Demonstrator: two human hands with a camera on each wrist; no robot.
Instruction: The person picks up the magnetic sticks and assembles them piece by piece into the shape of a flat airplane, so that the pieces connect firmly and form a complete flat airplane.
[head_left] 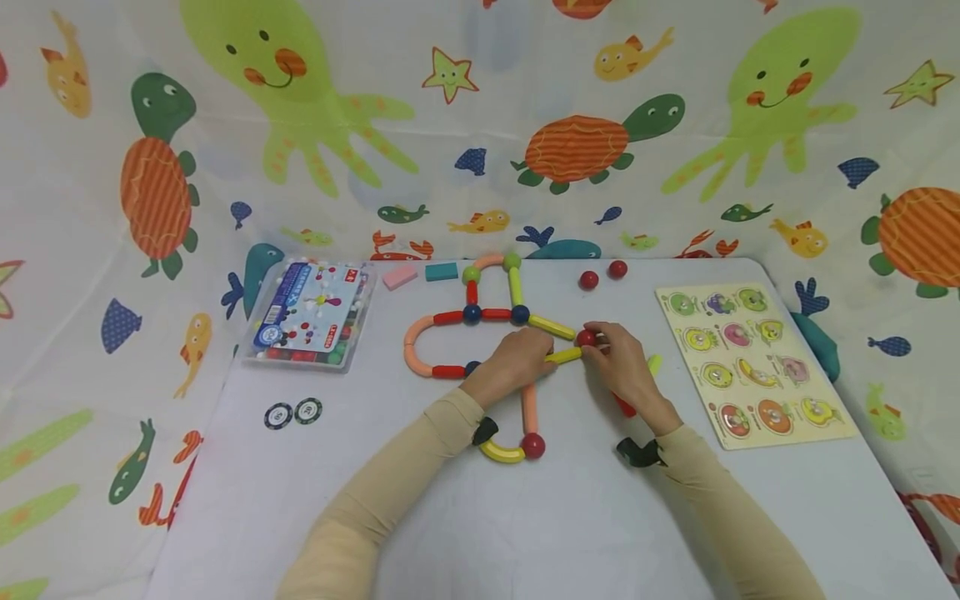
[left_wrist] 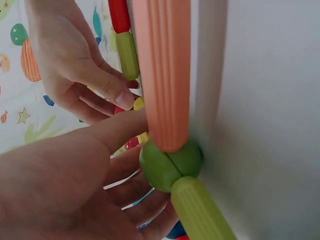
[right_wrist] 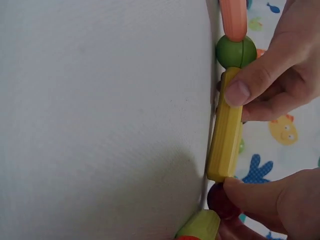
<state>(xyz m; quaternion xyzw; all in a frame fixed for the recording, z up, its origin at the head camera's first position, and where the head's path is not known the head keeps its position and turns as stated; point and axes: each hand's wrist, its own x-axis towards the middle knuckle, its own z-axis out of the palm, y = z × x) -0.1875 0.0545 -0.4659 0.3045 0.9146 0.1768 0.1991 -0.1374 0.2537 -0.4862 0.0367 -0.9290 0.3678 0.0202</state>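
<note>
White counter [head_left: 525, 533], walls draped in sea-creature print cloth [head_left: 150, 125] with octopuses, turtles and fish.

Left hand [head_left: 513, 360]: fingers curled round the yellow rod [head_left: 564, 356], thumb pressing on it near its inner end (right wrist view shows this plainly). That end meets a green ball [right_wrist: 236, 51], with an orange rod [right_wrist: 233, 17] continuing past it.

Right hand [head_left: 626, 367]: fingertips pinch the red ball [head_left: 586, 337], which sits at the outer end of the yellow rod, touching or nearly so. A yellow-green rod [right_wrist: 199, 226] sits against the ball's other side, with a red piece beyond it under the palm.

Outward: both parts belong to a flat rod-and-ball figure [head_left: 480, 317] lying on the counter. It has a peach curved piece on the left, red rods, dark blue balls, and two green balls with a peach arc at the far end. Near side: a peach rod runs down to a red ball with a yellow curved piece [head_left: 501, 452].

Two loose red balls [head_left: 603, 275] lie far of the hands, well apart from the figure. Pink block [head_left: 400, 276] and teal block [head_left: 441, 271] at the far edge. Clear parts box [head_left: 311, 315] on the left, two round tokens [head_left: 292, 413] nearer than it. Peg puzzle board [head_left: 753, 367] on the right.
</note>
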